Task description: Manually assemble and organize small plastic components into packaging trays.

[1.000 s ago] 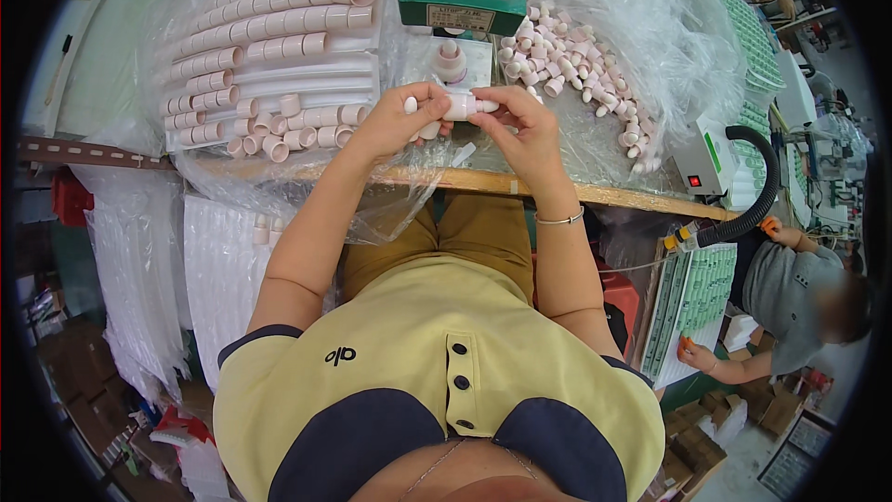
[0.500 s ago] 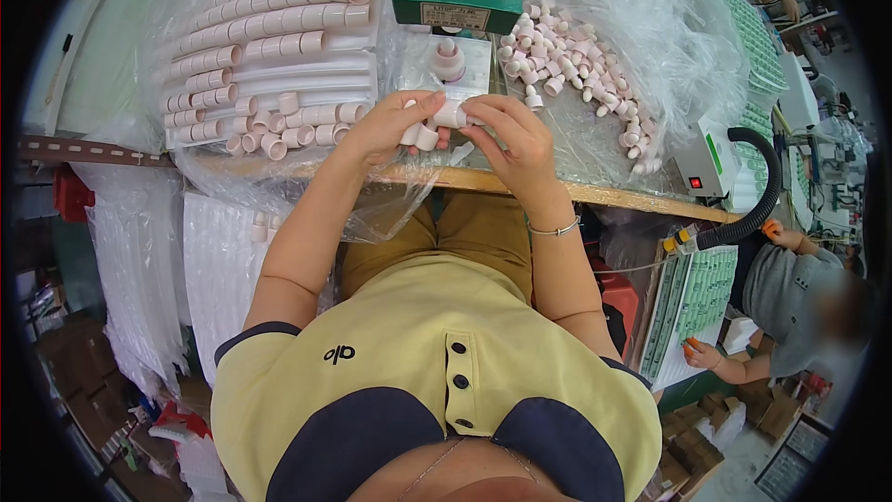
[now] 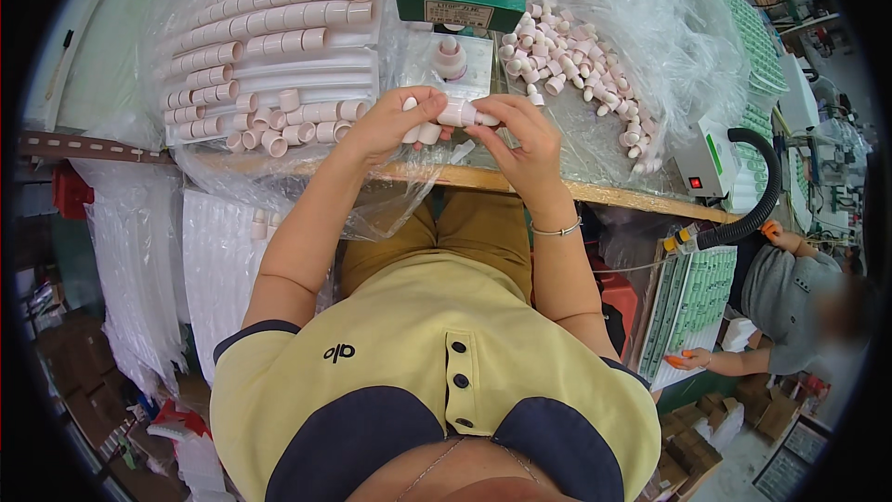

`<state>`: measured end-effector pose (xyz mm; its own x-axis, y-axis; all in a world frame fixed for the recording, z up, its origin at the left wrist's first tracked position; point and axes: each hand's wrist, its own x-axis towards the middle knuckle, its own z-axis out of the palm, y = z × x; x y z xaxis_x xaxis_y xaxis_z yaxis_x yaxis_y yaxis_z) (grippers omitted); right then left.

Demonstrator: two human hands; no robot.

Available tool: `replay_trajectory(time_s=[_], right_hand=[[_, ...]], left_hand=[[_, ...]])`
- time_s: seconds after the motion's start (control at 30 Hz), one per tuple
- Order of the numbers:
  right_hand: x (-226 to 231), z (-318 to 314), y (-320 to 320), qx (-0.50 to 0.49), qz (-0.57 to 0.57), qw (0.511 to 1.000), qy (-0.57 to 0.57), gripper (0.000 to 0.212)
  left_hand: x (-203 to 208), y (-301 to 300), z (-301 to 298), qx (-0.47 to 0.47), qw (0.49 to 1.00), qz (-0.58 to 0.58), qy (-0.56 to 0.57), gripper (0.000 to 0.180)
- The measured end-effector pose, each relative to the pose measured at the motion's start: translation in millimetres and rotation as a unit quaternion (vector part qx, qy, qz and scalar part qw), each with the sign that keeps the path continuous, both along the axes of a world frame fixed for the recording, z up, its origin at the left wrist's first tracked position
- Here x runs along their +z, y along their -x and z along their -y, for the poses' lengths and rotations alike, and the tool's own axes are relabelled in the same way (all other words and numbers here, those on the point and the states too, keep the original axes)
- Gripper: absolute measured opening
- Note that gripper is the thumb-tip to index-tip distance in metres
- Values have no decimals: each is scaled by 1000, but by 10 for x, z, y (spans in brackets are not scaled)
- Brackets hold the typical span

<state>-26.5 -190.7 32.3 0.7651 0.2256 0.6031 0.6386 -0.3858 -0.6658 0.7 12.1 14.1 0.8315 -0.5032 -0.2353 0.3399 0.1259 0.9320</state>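
Over the near edge of the workbench, my left hand (image 3: 395,124) is closed around a pale pink cylindrical cap (image 3: 455,112) lying sideways. The same hand also holds smaller pale pieces (image 3: 423,133) below it, partly hidden by the fingers. My right hand (image 3: 528,138) pinches a small white-tipped plug (image 3: 486,119) at the right end of the cap; whether it sits inside the cap I cannot tell. Just beyond my hands, a round pink piece (image 3: 450,58) stands upright on a metal plate under a green and silver press (image 3: 460,2).
Rows of pink caps (image 3: 279,26) lie on a white ridged tray at the left, with loose ones at its near side. A pile of small white-tipped plugs (image 3: 576,56) spreads right of the press, beside clear plastic film (image 3: 669,28). A white box with a black hose (image 3: 771,177) stands farther right; a co-worker's hand (image 3: 689,360) is beyond.
My right hand has shifted slightly right, and the white-tipped plug now shows between its fingers and the cap. The co-worker's lower hand has moved a little left and down.
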Motion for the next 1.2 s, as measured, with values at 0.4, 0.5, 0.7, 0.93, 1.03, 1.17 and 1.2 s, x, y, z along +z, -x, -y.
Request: replay_trajectory(time_s=[0.4,0.5,0.7,0.93,1.03,1.17,1.2], right_hand=[[-119,-52,51,-20,-347,915,-206,17],[-150,6,10,25,-448,844,-294,20],[-131,54,0,51,-458,822,-334,19],[-74,-12,54,-20,-270,953,-135,16],[-9,23,30,15,-365,907,-208,19],[-31,30,-112,15,-378,871,-313,23],[-71,31,-165,-29,-345,881,-323,24]], left_hand=[[154,105,48,41,974,200,-95,30],[124,129,102,86,920,362,-126,29],[205,180,131,98,914,346,-187,30],[122,109,80,51,976,156,-146,31],[116,171,175,84,953,257,-136,32],[55,56,337,236,856,399,-229,48],[65,-13,363,325,759,474,-307,54]])
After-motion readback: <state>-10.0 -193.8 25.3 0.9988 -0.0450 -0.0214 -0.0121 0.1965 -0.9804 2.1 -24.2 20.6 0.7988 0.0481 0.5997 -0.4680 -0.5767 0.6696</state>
